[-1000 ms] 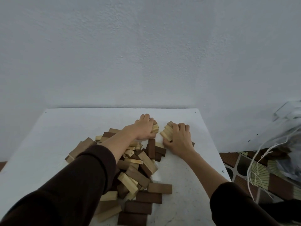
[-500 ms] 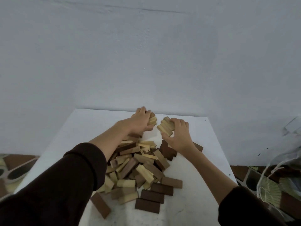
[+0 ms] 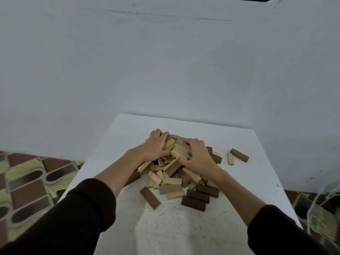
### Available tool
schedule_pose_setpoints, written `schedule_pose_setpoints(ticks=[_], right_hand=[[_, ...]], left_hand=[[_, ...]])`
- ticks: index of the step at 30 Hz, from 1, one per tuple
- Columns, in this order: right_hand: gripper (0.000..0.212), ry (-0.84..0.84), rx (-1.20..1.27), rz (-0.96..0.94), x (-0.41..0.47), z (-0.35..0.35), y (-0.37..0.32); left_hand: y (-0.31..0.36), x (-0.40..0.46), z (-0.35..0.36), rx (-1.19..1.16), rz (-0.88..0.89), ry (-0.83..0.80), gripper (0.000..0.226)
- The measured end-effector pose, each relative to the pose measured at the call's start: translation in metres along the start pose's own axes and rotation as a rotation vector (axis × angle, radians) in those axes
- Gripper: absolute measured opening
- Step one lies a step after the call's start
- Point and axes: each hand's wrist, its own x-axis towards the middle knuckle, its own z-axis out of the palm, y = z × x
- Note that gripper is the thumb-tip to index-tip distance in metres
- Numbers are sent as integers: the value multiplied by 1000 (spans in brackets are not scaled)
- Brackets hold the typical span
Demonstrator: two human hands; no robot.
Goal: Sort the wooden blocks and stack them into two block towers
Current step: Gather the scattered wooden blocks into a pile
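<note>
A jumbled heap of light and dark wooden blocks lies mid white surface. On the heap's far top, the left hand and right hand each keep a curled grip on pale blocks. Right of the heap lie a pale block and a dark block.

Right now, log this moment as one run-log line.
stage: sorting | left hand: grips light blocks | right hand: grips same pile top | towers: none | strays: dark block, light block on table
</note>
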Motion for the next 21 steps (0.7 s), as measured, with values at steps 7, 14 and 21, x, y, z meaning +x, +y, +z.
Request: schedule_pose_setpoints(ticks=[7, 14, 21], right_hand=[[65, -53, -197, -86, 2, 13, -10], [74, -136, -276, -104, 1, 11, -7], [74, -79, -172, -76, 1, 8, -1]], left_hand=[[-17, -18, 16, 20, -16, 145, 62], [-26, -22, 21, -86, 9, 150, 49], [-23, -23, 16, -58, 26, 161, 53]])
